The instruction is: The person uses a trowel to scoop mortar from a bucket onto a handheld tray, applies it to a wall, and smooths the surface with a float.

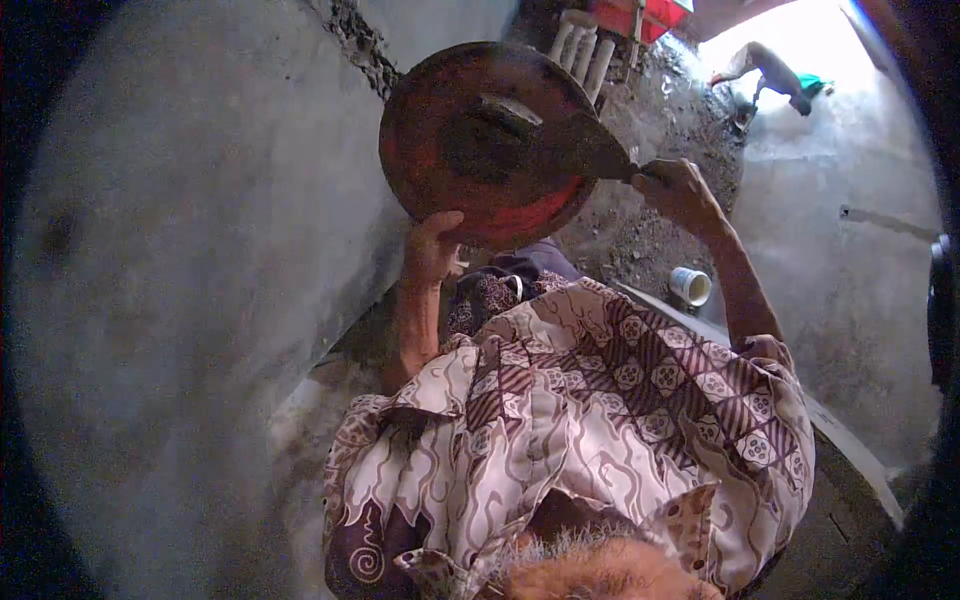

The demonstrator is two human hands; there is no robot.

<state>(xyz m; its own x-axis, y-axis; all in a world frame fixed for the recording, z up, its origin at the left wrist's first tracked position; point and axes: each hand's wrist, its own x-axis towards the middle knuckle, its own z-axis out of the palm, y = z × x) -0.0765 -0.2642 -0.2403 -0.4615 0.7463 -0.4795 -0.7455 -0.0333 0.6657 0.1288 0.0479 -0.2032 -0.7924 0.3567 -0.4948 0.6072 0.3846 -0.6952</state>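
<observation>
No text, label, brand, number or sign can be read anywhere in this view. The round rust-red metal pan (490, 140) bears none, nor does the small white plastic cup (691, 286); the brown-and-cream batik shirt (600, 420) carries pattern only.

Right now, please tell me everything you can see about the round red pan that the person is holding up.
The round red pan looks like worn metal or plastic, dark with dried grey mortar over faded red. It is held up tilted, its hollow side facing the camera. The left hand supports its lower rim. A flat pointed trowel, held by the right hand, lies across its inside, touching it. Behind it are a grey plastered wall and dirt ground.
</observation>
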